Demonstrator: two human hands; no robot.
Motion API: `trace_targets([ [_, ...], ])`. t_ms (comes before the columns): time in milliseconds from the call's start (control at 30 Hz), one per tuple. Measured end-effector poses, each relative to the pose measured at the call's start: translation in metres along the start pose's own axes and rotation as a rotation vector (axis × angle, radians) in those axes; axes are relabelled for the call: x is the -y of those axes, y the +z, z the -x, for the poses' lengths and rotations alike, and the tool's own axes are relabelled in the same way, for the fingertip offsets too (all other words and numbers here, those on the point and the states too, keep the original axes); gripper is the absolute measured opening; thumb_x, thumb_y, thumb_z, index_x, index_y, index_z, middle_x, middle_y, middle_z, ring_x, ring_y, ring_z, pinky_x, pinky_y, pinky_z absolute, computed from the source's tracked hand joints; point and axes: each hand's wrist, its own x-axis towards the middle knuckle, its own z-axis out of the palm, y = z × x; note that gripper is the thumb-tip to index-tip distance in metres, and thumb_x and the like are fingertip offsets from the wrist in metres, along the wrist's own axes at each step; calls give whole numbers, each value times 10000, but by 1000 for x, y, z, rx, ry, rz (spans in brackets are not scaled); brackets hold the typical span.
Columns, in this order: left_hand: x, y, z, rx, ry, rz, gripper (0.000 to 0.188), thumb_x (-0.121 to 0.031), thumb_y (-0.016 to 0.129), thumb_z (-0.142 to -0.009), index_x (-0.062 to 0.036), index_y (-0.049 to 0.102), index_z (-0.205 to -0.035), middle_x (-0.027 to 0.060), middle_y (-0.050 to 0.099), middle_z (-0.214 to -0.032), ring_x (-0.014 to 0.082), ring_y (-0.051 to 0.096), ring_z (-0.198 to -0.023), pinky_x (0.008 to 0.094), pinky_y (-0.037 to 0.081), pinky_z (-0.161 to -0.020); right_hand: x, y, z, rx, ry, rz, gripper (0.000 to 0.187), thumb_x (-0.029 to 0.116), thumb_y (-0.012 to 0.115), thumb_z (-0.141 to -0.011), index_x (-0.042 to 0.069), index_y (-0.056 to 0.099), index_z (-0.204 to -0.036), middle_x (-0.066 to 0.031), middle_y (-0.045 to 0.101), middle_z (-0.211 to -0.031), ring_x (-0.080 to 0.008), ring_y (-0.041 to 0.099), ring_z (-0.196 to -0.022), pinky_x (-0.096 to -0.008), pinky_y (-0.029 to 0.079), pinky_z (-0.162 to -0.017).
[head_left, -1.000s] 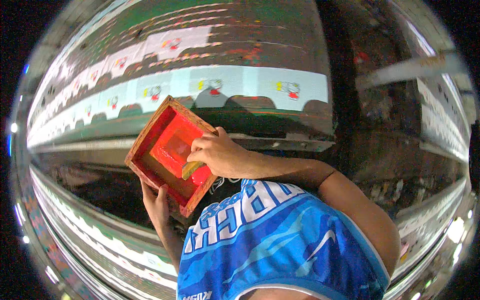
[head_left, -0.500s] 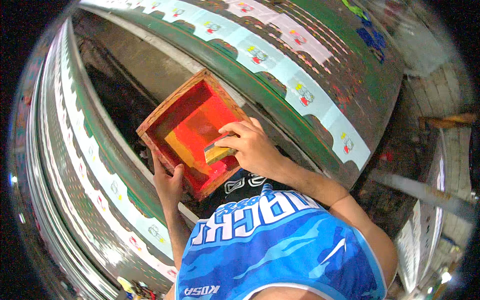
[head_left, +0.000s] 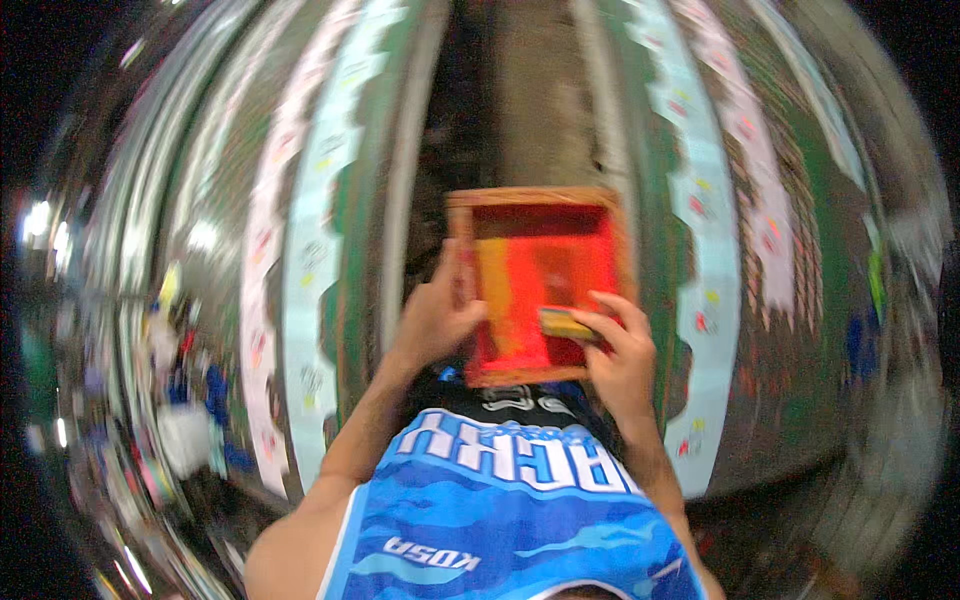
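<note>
A wooden-framed printing screen (head_left: 540, 196), smeared inside with red and some yellow-orange ink, is held before my body. My left hand (head_left: 440, 312) clasps its left side, with the thumb over the rim and the other fingers mostly hidden. Between the fingers of my right hand (head_left: 622, 350) is a small yellowish squeegee (head_left: 565, 323) with a dark edge. That squeegee is inside the frame, towards its near right part. Whether its edge presses on the inked surface, I cannot tell.
Long green-brown tables flank a narrow aisle (head_left: 550, 90). Scallop-edged pale blue cloth strips (head_left: 708, 260) with small printed figures lie along the right table, and a similar strip (head_left: 312, 250) along the left one. Pink strips (head_left: 262, 330) lie beyond. Surroundings are motion-blurred.
My view and body have swung round, so the tables now run straight ahead on both sides. The screen has turned from slanted to nearly square with me; both hands keep their holds.
</note>
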Motion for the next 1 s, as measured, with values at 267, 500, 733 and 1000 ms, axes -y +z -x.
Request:
trace_targets([
  [267, 30, -46, 56, -157, -186, -77, 1102, -342, 742, -895, 93, 198, -1749, 370, 745, -842, 543, 758, -770, 590, 633, -787, 21, 51, -11, 176, -74, -122, 545, -132, 739, -747, 114, 859, -1218, -124, 677, -1481, -334, 633, -1298, -444, 527, -1130],
  [500, 58, -49, 156, -381, -408, 84, 1050, -344, 719, -891, 93, 269, -1732, 375, 730, -814, 531, 767, -775, 584, 642, -797, 61, 81, -17, 438, -246, -137, 591, -137, 729, -730, 118, 849, -1250, -141, 657, -1510, -348, 617, -1322, -443, 508, -1149],
  [733, 88, -48, 277, -683, -575, 117, 1026, -314, 749, -890, 59, 291, -1729, 354, 756, -887, 526, 774, -827, 567, 645, -817, 115, 139, 7, 696, -455, -253, 558, -108, 778, -738, 129, 850, -1238, -148, 643, -1520, -378, 598, -1370, -457, 488, -1180],
  [1000, 88, -63, 444, -806, -930, 223, 927, -281, 809, -906, -29, 405, -1701, 338, 779, -1222, 524, 761, -1137, 570, 620, -1021, 199, 214, 78, 997, -807, -243, 450, 87, 935, -799, 209, 866, -1227, -165, 619, -1542, -409, 556, -1388, -492, 504, -1151],
])
